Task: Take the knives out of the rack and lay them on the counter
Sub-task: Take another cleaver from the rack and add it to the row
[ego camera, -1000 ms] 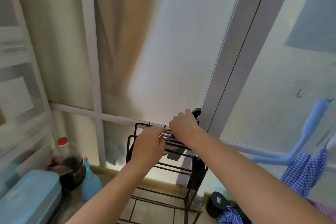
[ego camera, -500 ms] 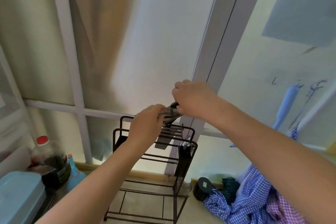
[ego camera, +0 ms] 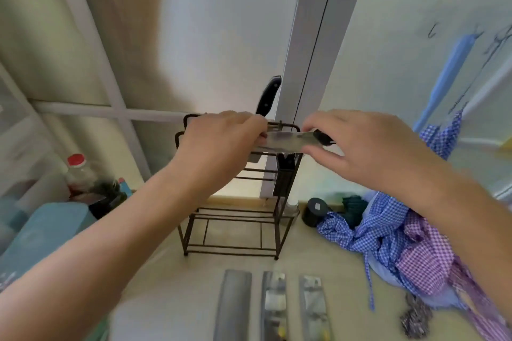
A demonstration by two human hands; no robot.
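A dark wire knife rack [ego camera: 235, 219] stands on the beige counter [ego camera: 171, 279] by the window. Just above its top a knife [ego camera: 288, 139] lies level between both hands. My right hand [ego camera: 360, 152] grips its black handle and my left hand [ego camera: 219, 144] pinches the blade's far end. A second knife with a black handle [ego camera: 267, 97] still stands in the rack behind, its blade hidden by my left hand. Three flat steel blades [ego camera: 273, 310] lie side by side on the counter in front of the rack.
A red-capped bottle [ego camera: 79, 171] and a light blue container [ego camera: 41, 232] sit at the left. Crumpled blue and purple checked cloths [ego camera: 396, 241] and a small black cylinder [ego camera: 314, 212] lie at the right. A grey window post [ego camera: 313, 36] rises behind the rack.
The knife came up out of the rack and now lies level, with my right hand moved off to the right on its handle. The view tilted down, showing the counter and three blades.
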